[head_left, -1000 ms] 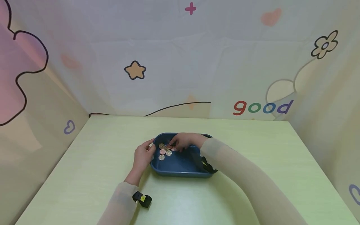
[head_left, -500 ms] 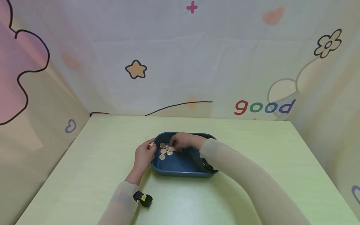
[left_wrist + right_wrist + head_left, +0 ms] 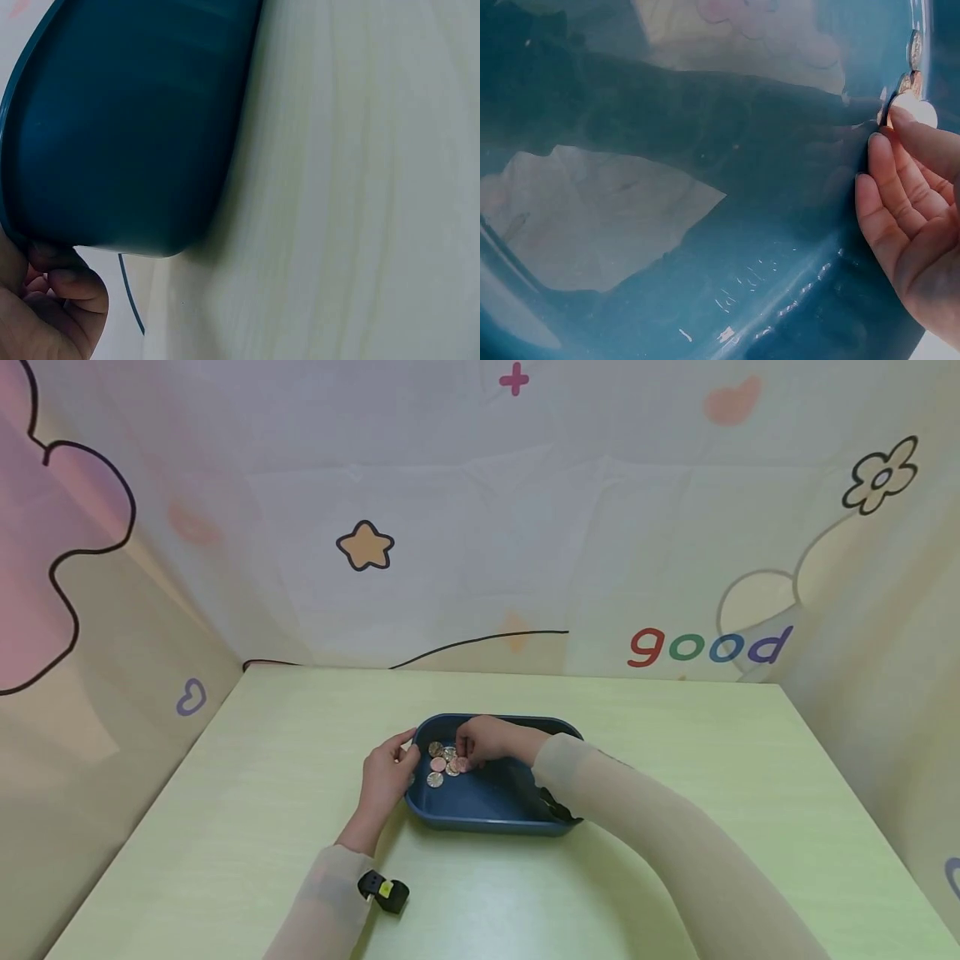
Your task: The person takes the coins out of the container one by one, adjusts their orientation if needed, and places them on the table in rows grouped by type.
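A dark blue tray with rounded corners stands on the table, several coins lying at its left end. Some coins are silvery, others coppery, and a few overlap. My left hand grips the tray's left end, thumb at the rim; in the left wrist view its curled fingers are against the tray's outer wall. My right hand reaches into the tray from the right. It pinches a coppery coin at the pile's right side; in the right wrist view the thumb lies on this bright coin.
The pale green table runs back to a printed cloth backdrop, with cloth on both sides too. A black strap camera sits on the left wrist. The right sleeve crosses the tray's right end.
The right fingertips and the coppery coin have shifted slightly toward the tray's front, uncovering silvery coins behind. The left hand keeps its grip on the tray. The head view has drifted a little.
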Demonstrator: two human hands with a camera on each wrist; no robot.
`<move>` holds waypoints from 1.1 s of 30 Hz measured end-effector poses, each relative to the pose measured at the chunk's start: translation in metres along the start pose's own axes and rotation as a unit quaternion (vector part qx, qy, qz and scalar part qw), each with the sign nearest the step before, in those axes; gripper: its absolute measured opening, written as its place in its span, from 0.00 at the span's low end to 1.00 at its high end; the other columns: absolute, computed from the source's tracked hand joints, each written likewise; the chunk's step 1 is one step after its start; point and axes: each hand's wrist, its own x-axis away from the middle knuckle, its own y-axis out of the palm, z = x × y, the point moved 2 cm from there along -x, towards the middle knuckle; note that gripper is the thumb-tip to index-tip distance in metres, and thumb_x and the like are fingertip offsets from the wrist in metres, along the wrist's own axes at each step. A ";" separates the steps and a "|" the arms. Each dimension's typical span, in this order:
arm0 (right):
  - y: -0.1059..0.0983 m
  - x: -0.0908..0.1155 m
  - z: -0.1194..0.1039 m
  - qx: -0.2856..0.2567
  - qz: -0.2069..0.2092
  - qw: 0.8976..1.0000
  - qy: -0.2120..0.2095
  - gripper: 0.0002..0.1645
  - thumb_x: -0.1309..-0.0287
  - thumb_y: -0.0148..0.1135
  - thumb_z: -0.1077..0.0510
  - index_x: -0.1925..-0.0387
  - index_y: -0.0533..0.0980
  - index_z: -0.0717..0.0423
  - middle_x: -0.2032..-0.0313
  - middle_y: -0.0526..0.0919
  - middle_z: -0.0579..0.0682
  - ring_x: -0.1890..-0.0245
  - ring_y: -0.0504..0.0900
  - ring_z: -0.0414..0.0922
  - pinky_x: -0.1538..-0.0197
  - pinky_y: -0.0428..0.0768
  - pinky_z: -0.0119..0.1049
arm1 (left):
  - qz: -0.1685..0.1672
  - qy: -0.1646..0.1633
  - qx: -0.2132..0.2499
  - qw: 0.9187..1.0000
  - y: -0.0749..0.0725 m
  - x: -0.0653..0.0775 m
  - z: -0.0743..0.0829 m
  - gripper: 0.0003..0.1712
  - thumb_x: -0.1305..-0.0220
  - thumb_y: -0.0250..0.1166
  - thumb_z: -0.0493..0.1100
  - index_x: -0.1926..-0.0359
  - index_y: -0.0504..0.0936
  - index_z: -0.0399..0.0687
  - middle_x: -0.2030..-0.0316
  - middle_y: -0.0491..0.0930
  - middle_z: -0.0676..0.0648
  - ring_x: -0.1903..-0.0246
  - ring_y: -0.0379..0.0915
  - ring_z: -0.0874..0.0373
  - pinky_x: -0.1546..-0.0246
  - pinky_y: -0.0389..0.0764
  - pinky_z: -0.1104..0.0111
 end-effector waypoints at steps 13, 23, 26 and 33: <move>0.004 -0.002 0.003 -0.026 -0.029 0.999 -0.016 0.08 0.33 0.61 0.64 0.69 0.84 0.61 0.69 0.87 0.52 0.72 0.83 0.39 0.63 0.82 0.30 | -0.004 -0.005 -0.004 1.000 0.001 0.004 -0.003 0.23 0.31 0.58 0.37 0.38 0.80 0.32 0.81 0.72 0.52 0.82 0.62 0.63 0.78 0.64 0.72; -0.010 0.002 -0.006 -0.057 -0.046 0.997 0.013 0.10 0.31 0.60 0.62 0.66 0.84 0.62 0.74 0.83 0.47 0.72 0.83 0.39 0.61 0.85 0.33 | -0.007 -0.001 -0.002 1.000 0.001 0.002 0.000 0.24 0.31 0.59 0.38 0.38 0.80 0.32 0.82 0.70 0.54 0.83 0.62 0.64 0.79 0.63 0.73; -0.018 0.005 -0.010 -0.064 -0.033 0.997 0.007 0.10 0.31 0.60 0.62 0.66 0.84 0.62 0.75 0.82 0.46 0.74 0.82 0.38 0.62 0.85 0.33 | -0.008 -0.004 -0.004 1.000 0.000 0.001 0.001 0.24 0.31 0.59 0.38 0.37 0.79 0.34 0.83 0.69 0.54 0.83 0.62 0.63 0.79 0.63 0.73; -0.042 0.028 -0.014 -0.093 0.018 0.995 -0.006 0.10 0.29 0.59 0.61 0.64 0.82 0.62 0.70 0.84 0.50 0.69 0.85 0.44 0.56 0.86 0.36 | -0.015 -0.009 -0.007 1.000 -0.002 -0.001 0.002 0.25 0.31 0.58 0.39 0.36 0.79 0.35 0.84 0.64 0.56 0.83 0.60 0.62 0.79 0.62 0.73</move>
